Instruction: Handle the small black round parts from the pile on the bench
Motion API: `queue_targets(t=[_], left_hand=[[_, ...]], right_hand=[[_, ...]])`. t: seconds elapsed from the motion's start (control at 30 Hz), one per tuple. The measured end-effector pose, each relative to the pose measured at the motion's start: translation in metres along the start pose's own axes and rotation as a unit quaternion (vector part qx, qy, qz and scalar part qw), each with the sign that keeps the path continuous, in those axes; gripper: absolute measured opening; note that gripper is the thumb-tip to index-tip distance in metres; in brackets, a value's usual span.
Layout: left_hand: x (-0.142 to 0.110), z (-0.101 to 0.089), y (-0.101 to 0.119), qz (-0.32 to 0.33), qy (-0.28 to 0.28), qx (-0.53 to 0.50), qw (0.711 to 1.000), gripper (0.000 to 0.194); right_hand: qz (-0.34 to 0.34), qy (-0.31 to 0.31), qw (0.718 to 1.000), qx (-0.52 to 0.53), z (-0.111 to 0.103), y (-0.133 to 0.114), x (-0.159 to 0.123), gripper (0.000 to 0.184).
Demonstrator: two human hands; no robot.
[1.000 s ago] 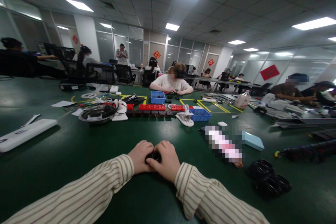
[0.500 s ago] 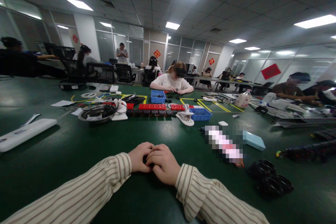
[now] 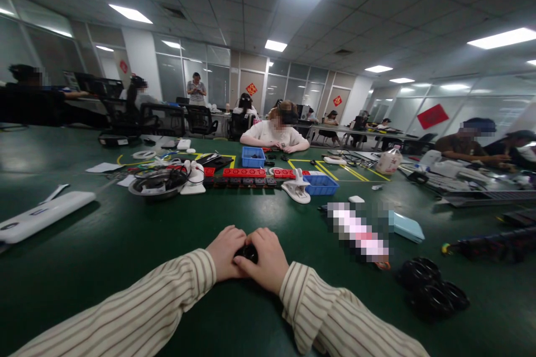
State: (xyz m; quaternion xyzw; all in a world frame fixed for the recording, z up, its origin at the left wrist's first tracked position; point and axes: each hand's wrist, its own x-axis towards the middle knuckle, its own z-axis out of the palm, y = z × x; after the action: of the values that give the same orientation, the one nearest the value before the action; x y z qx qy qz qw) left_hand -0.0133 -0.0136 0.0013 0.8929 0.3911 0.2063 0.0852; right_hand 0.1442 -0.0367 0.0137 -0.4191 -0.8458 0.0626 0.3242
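Low over the green table, my left hand (image 3: 227,251) and my right hand (image 3: 264,259) are closed around a small round black piece (image 3: 250,254). It is glossy and looks hollow or ring-like, but my fingers hide most of it and its kind is unclear. My right thumb lies across its near side, and the right fingers curl over the far side. The left hand wraps it from the left, its fingertips mostly hidden. To the right lie several similar glossy black round pieces (image 3: 433,290), apart from my hands.
Ahead stand a red-and-black strip (image 3: 245,174), two blue bins (image 3: 253,157) and a white clip stand (image 3: 296,187). A metal bowl of cables (image 3: 138,192) and a long white device (image 3: 50,215) lie left. At right is a light-blue box (image 3: 406,227). A co-worker (image 3: 274,131) sits opposite.
My right fingers lay across the black piece half a second ago, covering it; now they have moved back to its far side and its round top shows again. The view shifted slightly.
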Motion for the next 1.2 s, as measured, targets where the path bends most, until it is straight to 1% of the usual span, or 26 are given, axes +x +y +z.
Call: queue_targets(t=[0.07,0.17,0.3,0.37,0.43,0.5,0.57,0.63,0.7,0.77,0.83,0.9,1.03,1.13,1.2], left_hand=[[0.0,0.0,-0.001,0.004,-0.005,-0.003,1.0,0.033],[0.001,0.001,-0.005,0.019,-0.017,-0.021,0.999,0.029],[0.001,0.003,-0.013,0.045,-0.034,-0.051,0.997,0.024],[0.001,0.005,-0.016,0.05,-0.038,-0.059,0.996,0.026],[0.001,0.006,-0.018,0.05,-0.038,-0.06,0.996,0.029],[0.001,0.007,-0.018,0.05,-0.039,-0.059,0.996,0.032],[0.001,0.007,-0.017,0.046,-0.035,-0.057,0.997,0.038],[0.001,0.005,-0.015,0.041,-0.03,-0.053,0.997,0.045],[0.001,0.003,-0.012,0.034,-0.025,-0.045,0.998,0.048],[0.001,0.001,-0.008,0.022,-0.021,-0.027,0.999,0.051],[0.0,-0.002,-0.003,0.002,-0.015,-0.001,1.0,0.055],[0.0,-0.003,0.001,-0.013,-0.013,0.02,1.0,0.057],[-0.001,-0.003,0.004,-0.013,-0.015,0.032,0.999,0.045],[0.0,-0.001,0.001,-0.006,-0.008,0.028,1.0,0.034],[0.0,0.0,-0.002,0.001,-0.007,0.019,1.0,0.031]], right_hand=[[-0.015,-0.003,1.0,0.01,-0.002,-0.001,0.0,0.018],[-0.053,-0.012,0.998,0.032,-0.005,-0.003,0.0,0.012],[-0.116,-0.035,0.99,0.067,-0.006,-0.003,-0.001,0.017],[-0.149,-0.044,0.984,0.084,-0.006,-0.002,-0.001,0.018],[-0.175,-0.038,0.978,0.108,-0.007,-0.001,-0.001,0.021],[-0.183,-0.022,0.974,0.129,-0.009,-0.002,-0.001,0.025],[-0.176,-0.014,0.975,0.134,-0.011,-0.003,-0.001,0.026],[-0.156,-0.009,0.98,0.123,-0.012,-0.005,-0.001,0.023],[-0.121,0.004,0.988,0.099,-0.012,-0.006,-0.001,0.02],[-0.071,0.025,0.995,0.065,-0.01,-0.005,-0.001,0.017],[-0.032,0.041,0.998,0.039,-0.007,-0.003,-0.001,0.017],[-0.012,0.05,0.998,0.024,-0.004,0.0,-0.001,0.02],[-0.004,0.034,0.999,-0.002,-0.001,0.001,0.0,0.025],[0.0,0.021,1.0,0.004,0.0,0.0,0.0,0.018],[-0.007,0.017,1.0,0.025,-0.001,-0.001,0.0,0.013]])
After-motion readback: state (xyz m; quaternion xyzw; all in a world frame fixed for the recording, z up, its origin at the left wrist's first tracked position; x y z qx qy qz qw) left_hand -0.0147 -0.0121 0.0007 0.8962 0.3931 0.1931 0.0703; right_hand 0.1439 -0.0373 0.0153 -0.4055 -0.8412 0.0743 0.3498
